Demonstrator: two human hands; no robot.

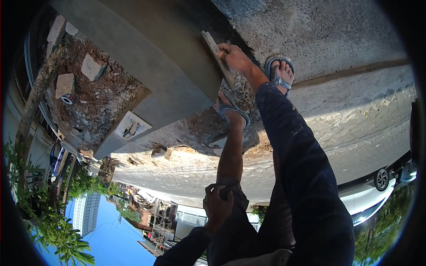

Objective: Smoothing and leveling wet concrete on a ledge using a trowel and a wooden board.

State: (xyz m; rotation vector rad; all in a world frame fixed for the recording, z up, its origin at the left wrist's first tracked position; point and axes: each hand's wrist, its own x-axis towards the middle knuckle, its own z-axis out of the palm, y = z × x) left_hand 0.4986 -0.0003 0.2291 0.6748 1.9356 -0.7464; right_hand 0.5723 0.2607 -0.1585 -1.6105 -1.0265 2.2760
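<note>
My right hand (236, 58) is closed round the handle of a long, narrow plastering float (218, 60). The float is seen nearly edge-on, its face against the edge of a smooth grey rendered wall (177, 73). My left hand (217, 205) is at my bent left knee (238, 197), its fingers curled round the dark trouser cloth there; no tool shows in it. Below the float's near end is my left foot in a grey sandal (230, 108), and my right foot in a sandal (280, 73) stands on the pavement.
Left of the wall is a bed of reddish soil (88, 111) with loose broken blocks (92, 67). A white square box (132, 126) is set into the wall's end. Rubble (244, 95) lies round my feet. Rough pavement (319, 35) spreads right; a white car (368, 190) stands beyond.
</note>
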